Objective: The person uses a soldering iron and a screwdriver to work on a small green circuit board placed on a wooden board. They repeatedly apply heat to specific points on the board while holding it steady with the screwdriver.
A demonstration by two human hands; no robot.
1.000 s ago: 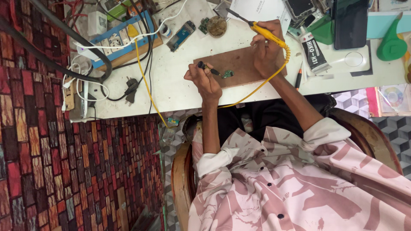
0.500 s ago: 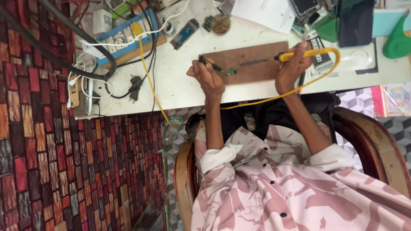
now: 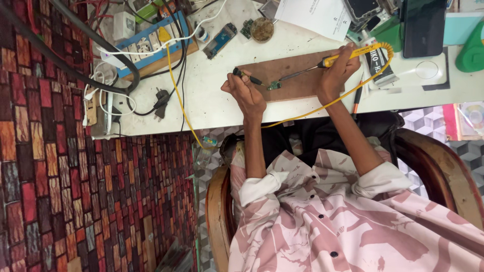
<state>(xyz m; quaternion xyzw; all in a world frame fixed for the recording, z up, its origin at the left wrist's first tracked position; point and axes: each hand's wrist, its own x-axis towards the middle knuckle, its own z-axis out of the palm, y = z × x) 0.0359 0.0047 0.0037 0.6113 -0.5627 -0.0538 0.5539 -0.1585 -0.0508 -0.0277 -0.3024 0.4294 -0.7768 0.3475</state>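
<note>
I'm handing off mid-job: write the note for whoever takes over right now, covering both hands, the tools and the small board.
Left hand: closed on a dark tweezer-like tool, its tip close beside the small green circuit board.
Right hand: closed on the yellow-handled soldering iron, with the metal tip at the board. Its yellow cord loops around the right hand and runs across the table, towards the power strip.
The board lies on the brown wooden work board on the white table.
Done: both tools are at the board.
Left: the joint's state is too small to tell; check it before lifting the iron.
</note>
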